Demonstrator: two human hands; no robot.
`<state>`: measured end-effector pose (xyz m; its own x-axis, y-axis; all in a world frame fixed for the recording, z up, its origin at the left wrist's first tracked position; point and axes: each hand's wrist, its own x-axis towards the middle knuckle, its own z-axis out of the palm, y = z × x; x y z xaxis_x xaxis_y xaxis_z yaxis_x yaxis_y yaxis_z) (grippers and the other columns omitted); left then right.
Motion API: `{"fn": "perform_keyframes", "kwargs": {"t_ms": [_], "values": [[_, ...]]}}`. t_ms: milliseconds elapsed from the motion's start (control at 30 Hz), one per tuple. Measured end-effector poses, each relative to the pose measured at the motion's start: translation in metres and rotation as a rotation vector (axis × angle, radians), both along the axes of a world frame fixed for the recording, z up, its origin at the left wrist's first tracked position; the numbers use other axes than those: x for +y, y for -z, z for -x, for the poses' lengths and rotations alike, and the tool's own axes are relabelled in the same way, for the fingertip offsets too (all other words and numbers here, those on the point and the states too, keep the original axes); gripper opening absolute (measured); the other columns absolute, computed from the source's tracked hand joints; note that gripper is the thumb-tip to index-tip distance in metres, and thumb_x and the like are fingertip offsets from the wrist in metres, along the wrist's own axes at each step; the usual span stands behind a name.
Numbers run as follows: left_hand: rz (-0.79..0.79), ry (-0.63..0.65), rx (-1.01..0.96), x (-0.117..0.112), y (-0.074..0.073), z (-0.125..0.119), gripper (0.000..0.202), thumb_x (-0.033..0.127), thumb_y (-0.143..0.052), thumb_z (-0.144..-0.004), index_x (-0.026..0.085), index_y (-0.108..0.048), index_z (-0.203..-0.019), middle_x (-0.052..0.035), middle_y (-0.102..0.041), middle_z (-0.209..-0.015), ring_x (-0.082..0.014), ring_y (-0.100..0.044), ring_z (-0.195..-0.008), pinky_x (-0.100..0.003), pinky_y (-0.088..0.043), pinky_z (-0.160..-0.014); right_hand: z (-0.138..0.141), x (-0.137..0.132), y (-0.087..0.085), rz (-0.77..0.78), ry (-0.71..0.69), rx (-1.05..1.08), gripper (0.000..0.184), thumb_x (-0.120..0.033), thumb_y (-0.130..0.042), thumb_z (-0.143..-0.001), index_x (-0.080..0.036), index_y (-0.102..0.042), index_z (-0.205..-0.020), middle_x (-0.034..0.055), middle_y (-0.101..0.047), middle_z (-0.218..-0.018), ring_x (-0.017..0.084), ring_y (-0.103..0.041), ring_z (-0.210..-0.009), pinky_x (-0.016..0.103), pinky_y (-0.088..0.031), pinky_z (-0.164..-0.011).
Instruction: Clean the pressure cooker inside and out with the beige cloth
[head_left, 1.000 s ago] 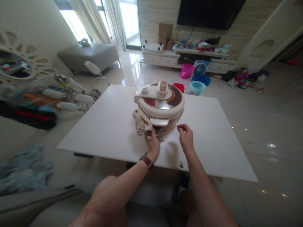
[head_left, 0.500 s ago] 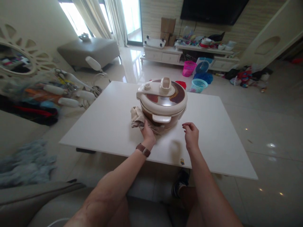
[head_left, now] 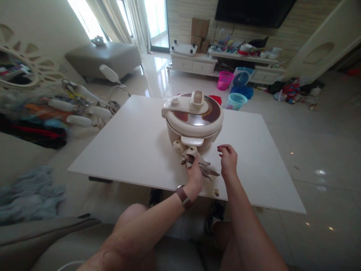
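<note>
A cream and brown pressure cooker (head_left: 193,119) with its lid on stands in the middle of a white table (head_left: 135,146). My left hand (head_left: 194,175), with a brown watch on the wrist, is closed on a beige cloth (head_left: 189,154) bunched against the cooker's front, just below its handle. My right hand (head_left: 228,162) rests on the table to the right of the cloth, its fingers curled loosely and holding nothing. It is close to the cooker's base but apart from it.
A drying rack with clutter (head_left: 64,109) stands left of the table. Beyond it are a grey ottoman (head_left: 104,58), a low TV cabinet (head_left: 220,64), pink (head_left: 224,80) and blue (head_left: 236,101) baskets on the glossy floor. My knees sit below the table's near edge.
My left hand has dragged the cloth from the cooker's left side round to its front, under the handle. My right hand has stayed almost still.
</note>
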<state>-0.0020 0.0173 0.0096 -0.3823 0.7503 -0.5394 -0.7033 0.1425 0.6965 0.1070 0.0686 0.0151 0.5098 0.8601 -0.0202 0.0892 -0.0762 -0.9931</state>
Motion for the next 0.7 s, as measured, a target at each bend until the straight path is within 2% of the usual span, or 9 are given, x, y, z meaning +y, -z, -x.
{"fn": "perform_keyframes", "kwargs": {"t_ms": [100, 233, 300, 467, 533, 633, 700], "values": [[0.037, -0.086, -0.090, 0.014, -0.005, 0.020, 0.024, 0.031, -0.070, -0.092, 0.018, -0.069, -0.112, -0.0116, -0.073, -0.132, -0.0248, -0.070, -0.121, -0.039, -0.055, -0.105, -0.003, -0.003, -0.001, 0.011, 0.000, 0.006, 0.019, -0.038, -0.061, -0.066, -0.023, -0.067, -0.074, 0.0001, -0.068, -0.078, 0.019, -0.058, -0.080, 0.032, -0.044, -0.071], [0.057, -0.179, -0.084, 0.041, -0.001, 0.053, 0.027, 0.032, -0.065, -0.096, 0.018, -0.067, -0.118, -0.0118, -0.072, -0.131, -0.0259, -0.069, -0.123, -0.044, -0.055, -0.106, -0.002, -0.006, -0.001, 0.019, -0.005, 0.023, 0.018, -0.039, -0.060, -0.066, -0.023, -0.067, -0.074, 0.0003, -0.068, -0.079, 0.020, -0.059, -0.080, 0.032, -0.044, -0.071], [-0.025, -0.204, -0.027, 0.058, 0.002, 0.068, 0.031, 0.032, -0.064, -0.096, 0.019, -0.066, -0.124, -0.0112, -0.070, -0.134, -0.0244, -0.067, -0.127, -0.045, -0.053, -0.109, 0.000, -0.005, -0.001, 0.018, -0.007, 0.035, 0.018, -0.038, -0.061, -0.065, -0.023, -0.067, -0.073, 0.0003, -0.068, -0.078, 0.019, -0.059, -0.080, 0.032, -0.044, -0.071], [-0.373, -0.288, 0.275, 0.095, -0.001, 0.095, 0.034, 0.027, -0.067, -0.092, 0.018, -0.067, -0.125, -0.0092, -0.064, -0.147, -0.0185, -0.057, -0.138, -0.036, -0.042, -0.120, 0.006, -0.002, 0.000, 0.022, -0.019, 0.063, 0.019, -0.039, -0.062, -0.063, -0.023, -0.068, -0.072, 0.0003, -0.069, -0.077, 0.020, -0.059, -0.079, 0.032, -0.044, -0.072], [-0.407, -0.273, 0.373, 0.098, -0.002, 0.098, 0.036, 0.031, -0.068, -0.092, 0.018, -0.068, -0.125, -0.0096, -0.065, -0.145, -0.0192, -0.057, -0.139, -0.036, -0.040, -0.121, 0.008, -0.001, 0.000, 0.023, -0.023, 0.065, 0.019, -0.040, -0.062, -0.063, -0.023, -0.068, -0.072, 0.0004, -0.069, -0.076, 0.020, -0.059, -0.079, 0.033, -0.044, -0.072], [-0.377, -0.236, 0.572, 0.087, 0.002, 0.093, 0.039, 0.037, -0.066, -0.093, 0.019, -0.067, -0.128, -0.0112, -0.067, -0.141, -0.0228, -0.058, -0.138, -0.040, -0.041, -0.121, 0.010, -0.001, -0.001, 0.028, -0.033, 0.055, 0.020, -0.041, -0.061, -0.063, -0.023, -0.067, -0.071, 0.0006, -0.068, -0.075, 0.020, -0.059, -0.079, 0.033, -0.044, -0.072], [-0.442, -0.115, 0.825, 0.074, 0.002, 0.087, 0.043, 0.040, -0.063, -0.095, 0.020, -0.066, -0.132, -0.0132, -0.066, -0.143, -0.0264, -0.054, -0.142, -0.043, -0.039, -0.122, 0.012, -0.001, -0.001, 0.038, -0.040, 0.052, 0.021, -0.042, -0.061, -0.063, -0.023, -0.067, -0.071, 0.0007, -0.067, -0.075, 0.021, -0.058, -0.079, 0.034, -0.044, -0.073]]}}
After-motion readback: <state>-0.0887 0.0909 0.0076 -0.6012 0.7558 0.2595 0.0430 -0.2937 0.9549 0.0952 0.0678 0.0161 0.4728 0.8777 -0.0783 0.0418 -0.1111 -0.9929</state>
